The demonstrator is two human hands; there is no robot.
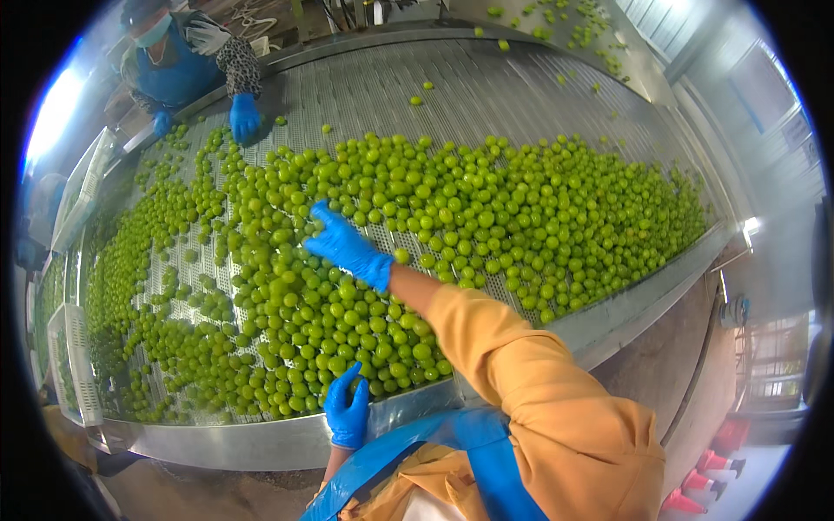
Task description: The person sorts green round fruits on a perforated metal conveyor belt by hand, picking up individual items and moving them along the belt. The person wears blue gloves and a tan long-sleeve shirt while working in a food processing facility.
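Many small, round green fruits (352, 319) lie in a loose layer on a perforated metal conveyor bed (384, 241). My right hand (345, 244), in a blue glove, reaches over the middle of them with thumb and fingers spread. Its fingertips are at the fruits, and I see none held. By the near metal rim (254, 446) is my left hand (347, 410), also blue-gloved. Its thumb and forefinger point up, apart, beside the closest fruits. No fruit shows between them.
Across the conveyor at the far left, a masked co-worker (176, 71) in a blue apron has blue-gloved hands at the fruits. White plastic crates (77, 365) stand along the left end. More fruits rest on a metal chute (586, 32) at the far right.
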